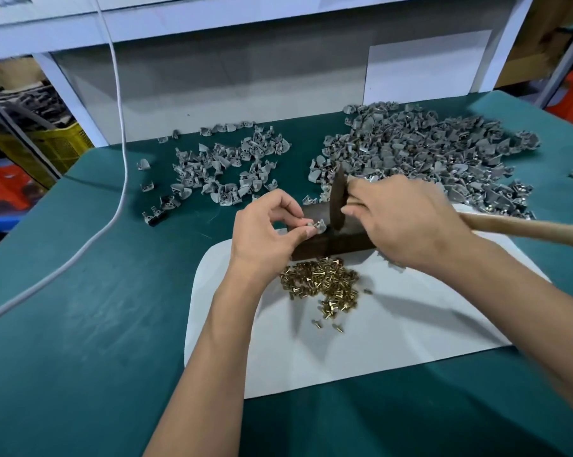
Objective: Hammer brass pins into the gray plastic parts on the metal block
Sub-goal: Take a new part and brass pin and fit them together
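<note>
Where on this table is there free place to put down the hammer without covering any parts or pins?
The green table is bare left of the white sheet, below the white cable. The sheet's near part, below the brass pins, is also free. Crowded: the far side, with the small gray pile and big gray pile, and around the metal block.

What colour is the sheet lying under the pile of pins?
White; the sheet shows best in the head view, on the green table.
</note>
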Motion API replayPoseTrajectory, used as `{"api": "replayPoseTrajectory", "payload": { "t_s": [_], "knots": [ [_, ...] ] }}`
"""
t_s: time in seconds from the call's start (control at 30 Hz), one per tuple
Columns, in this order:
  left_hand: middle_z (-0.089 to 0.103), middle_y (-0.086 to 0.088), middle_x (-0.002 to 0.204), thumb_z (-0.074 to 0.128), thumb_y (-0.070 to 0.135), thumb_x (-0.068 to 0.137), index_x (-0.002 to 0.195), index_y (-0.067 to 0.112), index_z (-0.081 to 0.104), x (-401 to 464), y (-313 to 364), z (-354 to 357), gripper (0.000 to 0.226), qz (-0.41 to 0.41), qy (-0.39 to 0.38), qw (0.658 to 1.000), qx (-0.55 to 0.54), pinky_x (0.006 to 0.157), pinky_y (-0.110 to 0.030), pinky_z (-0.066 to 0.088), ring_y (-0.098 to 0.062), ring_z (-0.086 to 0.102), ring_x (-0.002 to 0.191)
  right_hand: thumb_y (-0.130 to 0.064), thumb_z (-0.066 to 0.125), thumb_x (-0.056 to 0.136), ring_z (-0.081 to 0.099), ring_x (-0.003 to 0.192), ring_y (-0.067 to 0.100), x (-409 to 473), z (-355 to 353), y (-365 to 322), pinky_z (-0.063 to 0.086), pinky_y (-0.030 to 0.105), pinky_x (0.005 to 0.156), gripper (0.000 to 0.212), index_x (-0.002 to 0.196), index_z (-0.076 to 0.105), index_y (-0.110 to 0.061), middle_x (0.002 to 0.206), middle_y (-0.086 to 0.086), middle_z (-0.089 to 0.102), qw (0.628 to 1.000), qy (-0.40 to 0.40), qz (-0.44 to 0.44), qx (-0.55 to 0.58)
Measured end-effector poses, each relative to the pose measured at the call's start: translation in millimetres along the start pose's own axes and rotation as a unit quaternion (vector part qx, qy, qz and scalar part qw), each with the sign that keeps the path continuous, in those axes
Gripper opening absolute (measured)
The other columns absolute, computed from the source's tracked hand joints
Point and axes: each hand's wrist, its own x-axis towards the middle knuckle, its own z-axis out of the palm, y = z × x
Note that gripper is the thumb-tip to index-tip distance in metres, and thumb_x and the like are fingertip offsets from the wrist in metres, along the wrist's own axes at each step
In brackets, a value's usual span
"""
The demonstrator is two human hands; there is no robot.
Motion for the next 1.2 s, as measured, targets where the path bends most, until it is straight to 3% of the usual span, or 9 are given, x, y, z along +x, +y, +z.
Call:
{"api": "replayPoseTrajectory", "payload": {
  "t_s": [0.13, 0.27, 0.4, 0.6, 0.8, 0.9, 1.0, 1.1, 1.2],
  "knots": [
    [0.078, 0.008, 0.077, 0.086, 0.012, 0.079, 0.083, 0.024, 0.069, 1, 0, 1, 0.021, -0.008, 0.012, 1.0, -0.02, 0.095, -0.044, 0.055, -0.006, 0.074, 0.086, -0.045, 0.062, 0.096, 0.058, 0.065, 0.011, -14, -7, 36, 0.041, 0.027, 0.058, 0.015, 0.094, 0.061, -0.03, 0.073, -0.014, 0.063, 0.993, 0.043, 0.042, 0.106],
    [0.077, 0.008, 0.078, 0.083, 0.013, 0.083, 0.083, 0.023, 0.077, 0, 1, 5, 0.012, -0.011, 0.009, 0.999, -0.042, 0.087, -0.039, 0.058, -0.009, 0.073, 0.082, -0.033, 0.079, 0.083, 0.06, 0.072, 0.024, -30, -5, 79, 0.053, 0.039, 0.067, 0.017, 0.082, 0.062, -0.034, 0.074, -0.011, 0.064, 0.981, 0.056, 0.123, 0.139],
    [0.077, 0.005, 0.079, 0.083, 0.009, 0.083, 0.083, 0.019, 0.078, -3, 2, 10, 0.011, 0.006, -0.012, 0.998, -0.056, 0.077, -0.027, 0.056, -0.008, 0.072, 0.078, -0.023, 0.085, 0.075, 0.062, 0.072, 0.027, -47, 3, 106, 0.056, 0.039, 0.067, 0.026, 0.07, 0.062, -0.034, 0.072, -0.009, 0.067, 0.978, -0.011, 0.192, 0.087],
    [0.076, 0.003, 0.075, 0.086, 0.016, 0.082, 0.084, 0.022, 0.073, -5, 5, 13, 0.014, -0.003, -0.014, 0.998, -0.062, 0.085, -0.036, 0.055, -0.007, 0.071, 0.076, -0.029, 0.082, 0.077, 0.066, 0.08, 0.026, -49, 4, 105, 0.058, 0.039, 0.073, 0.013, 0.075, 0.069, -0.03, 0.08, -0.003, 0.072, 0.97, -0.097, 0.214, 0.054],
    [0.077, 0.006, 0.075, 0.085, 0.017, 0.083, 0.087, 0.022, 0.068, -7, 8, 14, 0.018, 0.001, -0.015, 0.998, -0.068, 0.095, -0.052, 0.054, -0.008, 0.074, 0.082, -0.029, 0.075, 0.089, 0.06, 0.094, 0.017, -30, -1, 56, 0.054, 0.039, 0.09, 0.013, 0.1, 0.068, -0.033, 0.094, -0.011, 0.067, 0.991, 0.046, 0.076, 0.101],
    [0.077, 0.004, 0.076, 0.084, 0.014, 0.083, 0.089, 0.019, 0.068, -6, 7, 14, 0.018, 0.007, -0.016, 0.996, -0.088, 0.085, -0.049, 0.057, -0.009, 0.073, 0.077, -0.045, 0.069, 0.09, 0.05, 0.101, 0.013, -16, 14, 19, 0.046, 0.038, 0.094, 0.027, 0.115, 0.063, -0.036, 0.101, -0.016, 0.062, 0.989, 0.014, -0.018, 0.146],
    [0.077, 0.002, 0.077, 0.084, 0.011, 0.083, 0.09, 0.017, 0.068, -5, 4, 13, 0.018, 0.022, -0.003, 0.993, -0.113, 0.079, -0.04, 0.058, -0.01, 0.073, 0.076, -0.041, 0.067, 0.093, 0.05, 0.098, 0.017, -8, 27, 9, 0.046, 0.042, 0.091, 0.023, 0.11, 0.068, -0.025, 0.1, -0.008, 0.065, 0.984, 0.048, -0.07, 0.158],
    [0.079, 0.006, 0.084, 0.082, 0.014, 0.084, 0.095, 0.017, 0.068, -1, -2, 13, 0.018, 0.034, 0.037, 0.993, -0.102, 0.084, -0.043, 0.058, -0.012, 0.074, 0.086, -0.032, 0.071, 0.093, 0.055, 0.091, 0.018, -6, 39, 10, 0.049, 0.043, 0.085, 0.019, 0.103, 0.073, -0.016, 0.096, -0.003, 0.07, 0.975, 0.112, -0.062, 0.184],
    [0.075, 0.014, 0.094, 0.077, 0.017, 0.089, 0.096, 0.024, 0.069, 5, -14, 8, 0.014, 0.017, 0.126, 0.992, -0.017, 0.087, -0.036, 0.057, -0.01, 0.068, 0.102, -0.03, 0.078, 0.088, 0.062, 0.086, 0.017, -9, 45, 18, 0.057, 0.043, 0.082, 0.024, 0.107, 0.075, -0.016, 0.093, 0.0, 0.074, 0.962, 0.182, 0.034, 0.199]
  ]
}}
